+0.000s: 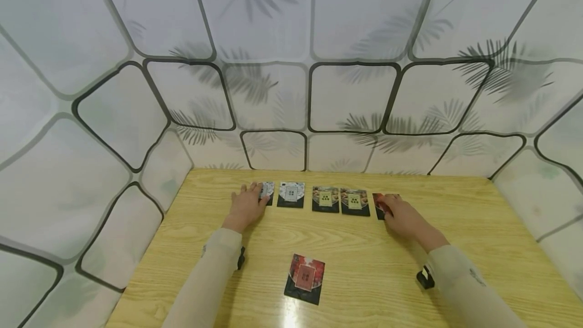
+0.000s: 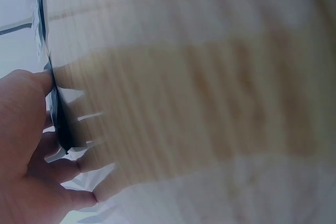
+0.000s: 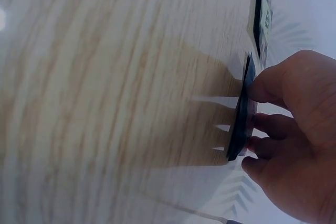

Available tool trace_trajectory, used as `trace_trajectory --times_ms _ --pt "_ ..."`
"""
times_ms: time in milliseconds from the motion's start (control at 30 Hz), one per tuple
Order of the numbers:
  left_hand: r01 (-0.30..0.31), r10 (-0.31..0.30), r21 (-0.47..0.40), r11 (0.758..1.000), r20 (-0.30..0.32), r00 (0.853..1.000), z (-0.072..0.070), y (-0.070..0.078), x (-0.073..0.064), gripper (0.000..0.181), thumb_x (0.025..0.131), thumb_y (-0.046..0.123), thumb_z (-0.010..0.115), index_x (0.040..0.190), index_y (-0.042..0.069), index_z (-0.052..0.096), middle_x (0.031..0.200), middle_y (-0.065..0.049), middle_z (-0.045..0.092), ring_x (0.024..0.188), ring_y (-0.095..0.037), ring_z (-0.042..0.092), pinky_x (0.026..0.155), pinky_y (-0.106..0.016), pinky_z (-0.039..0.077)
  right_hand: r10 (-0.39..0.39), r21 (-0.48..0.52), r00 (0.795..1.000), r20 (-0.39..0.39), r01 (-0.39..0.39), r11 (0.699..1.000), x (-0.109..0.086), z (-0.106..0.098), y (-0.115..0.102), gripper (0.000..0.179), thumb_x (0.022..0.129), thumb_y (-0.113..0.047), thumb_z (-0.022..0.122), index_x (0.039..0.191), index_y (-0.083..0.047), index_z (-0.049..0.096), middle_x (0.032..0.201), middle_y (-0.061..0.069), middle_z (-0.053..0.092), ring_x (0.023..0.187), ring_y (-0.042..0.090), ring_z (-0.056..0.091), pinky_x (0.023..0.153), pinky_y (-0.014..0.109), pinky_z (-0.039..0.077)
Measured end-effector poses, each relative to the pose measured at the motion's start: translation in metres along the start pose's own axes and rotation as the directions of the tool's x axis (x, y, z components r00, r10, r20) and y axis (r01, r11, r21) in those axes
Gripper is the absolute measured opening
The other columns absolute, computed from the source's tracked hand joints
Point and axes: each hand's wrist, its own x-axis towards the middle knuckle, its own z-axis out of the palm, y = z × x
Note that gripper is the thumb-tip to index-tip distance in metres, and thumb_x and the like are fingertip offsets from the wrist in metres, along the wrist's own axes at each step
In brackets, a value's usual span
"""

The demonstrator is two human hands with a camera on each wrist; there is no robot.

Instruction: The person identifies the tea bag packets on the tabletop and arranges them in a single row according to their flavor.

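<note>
In the head view, my left hand (image 1: 247,207) rests with spread fingers on the leftmost white-and-black packet (image 1: 267,192), hiding its left part. In the left wrist view, the thumb touches the edge of this packet (image 2: 62,124). At the row's right end, my right hand (image 1: 407,218) touches a red-and-black packet (image 1: 379,211) and covers much of it. Seen from the right wrist, its thumb and fingertips lie on top of the packet (image 3: 242,114). Another red-and-black packet (image 1: 305,280) lies nearer, slightly turned, apart from both hands.
Between the hands lie a second white-and-black packet (image 1: 291,195) and two yellow-labelled packets, the left one (image 1: 325,200) close beside the right one (image 1: 355,202). They rest on a wood-grain table (image 1: 255,277). A patterned cloth wall (image 1: 346,100) rises behind and beside the table.
</note>
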Motion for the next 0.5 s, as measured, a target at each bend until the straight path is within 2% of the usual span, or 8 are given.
trace_trajectory --times_ms 300,500 --pt "-0.005 0.006 0.013 1.000 -0.009 1.000 0.0008 -0.0004 -0.0002 0.062 0.113 0.043 0.046 0.163 0.007 0.040 0.168 -0.021 0.038 0.155 -0.053 0.032 0.120 -0.077 0.027 -0.003 -0.003 1.000 -0.007 0.003 1.000 0.0026 -0.0015 0.0011 0.040 0.095 0.002 0.056 0.135 0.009 0.059 0.130 0.031 0.060 0.107 0.047 0.063 0.084 0.060 0.056" --pt "-0.002 0.002 0.012 1.000 -0.002 1.000 0.0003 -0.0001 0.0005 0.062 0.113 0.043 0.046 0.163 0.007 0.039 0.169 -0.020 0.036 0.155 -0.053 0.030 0.120 -0.077 0.026 0.007 -0.001 1.000 0.012 -0.007 1.000 0.0033 -0.0018 0.0020 0.040 0.097 0.000 0.055 0.136 0.009 0.058 0.134 0.032 0.059 0.111 0.048 0.062 0.087 0.061 0.055"
